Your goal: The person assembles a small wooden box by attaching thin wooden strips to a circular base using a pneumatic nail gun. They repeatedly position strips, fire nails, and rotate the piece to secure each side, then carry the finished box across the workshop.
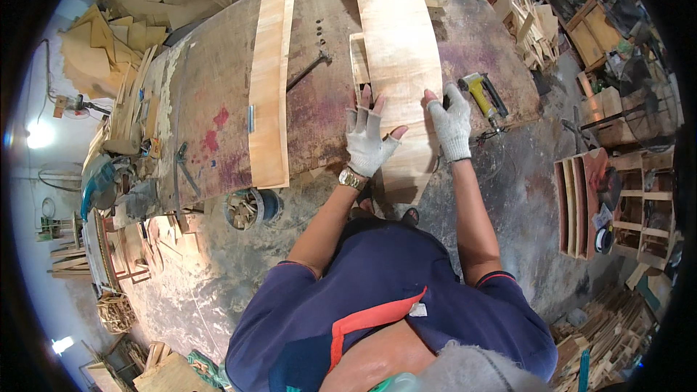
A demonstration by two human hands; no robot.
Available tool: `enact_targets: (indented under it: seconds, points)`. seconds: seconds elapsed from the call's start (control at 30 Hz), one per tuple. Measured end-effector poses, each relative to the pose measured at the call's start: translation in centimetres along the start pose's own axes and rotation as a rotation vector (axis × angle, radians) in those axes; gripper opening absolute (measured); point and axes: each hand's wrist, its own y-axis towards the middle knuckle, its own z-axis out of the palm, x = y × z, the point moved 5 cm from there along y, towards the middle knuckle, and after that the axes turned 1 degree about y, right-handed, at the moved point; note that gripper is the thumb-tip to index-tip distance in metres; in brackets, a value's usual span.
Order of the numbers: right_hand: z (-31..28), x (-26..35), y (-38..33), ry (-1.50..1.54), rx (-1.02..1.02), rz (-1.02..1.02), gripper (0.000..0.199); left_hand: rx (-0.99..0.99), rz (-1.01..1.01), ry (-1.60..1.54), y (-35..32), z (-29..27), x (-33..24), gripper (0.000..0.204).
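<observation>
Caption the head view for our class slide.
Gloved left hand and right hand at opposite edges of a long wooden board, hammer and yellow tool nearby.

4 items lie on the workbench, left to right: narrow plank, hammer, wide plank, nail gun. The left hand is at the wide plank's left edge; the right hand, its right. Bucket: on the floor.

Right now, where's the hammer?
In the head view, left of centre, the hammer lies on the worktable just right of the narrow board, up and left of the left hand.
</observation>
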Motion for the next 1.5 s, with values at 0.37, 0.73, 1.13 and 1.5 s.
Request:
enact_targets:
  seconds: [0.37,0.73,1.13,1.5]
  points:
    - [-0.1,-8.8,-11.5,0.188,0.389,0.432,0.026,-0.007,-0.173,-0.261,3.6,-2.6,1.0,0.1]
    - [1.3,-6.9,-10.9,0.231,0.368,0.218,0.033,0.01,-0.08,-0.071,2.4,-2.4,0.0,0.071]
    - [2.3,-8.9,-10.1,0.318,0.253,0.293,0.038,0.112,-0.224,-0.112,3.6,-3.6,0.8,0.064]
    - [1.2,-7.0,-9.9,0.21,0.172,0.187,0.055,0.171,-0.265,-0.073,4.1,-4.2,0.4,0.069]
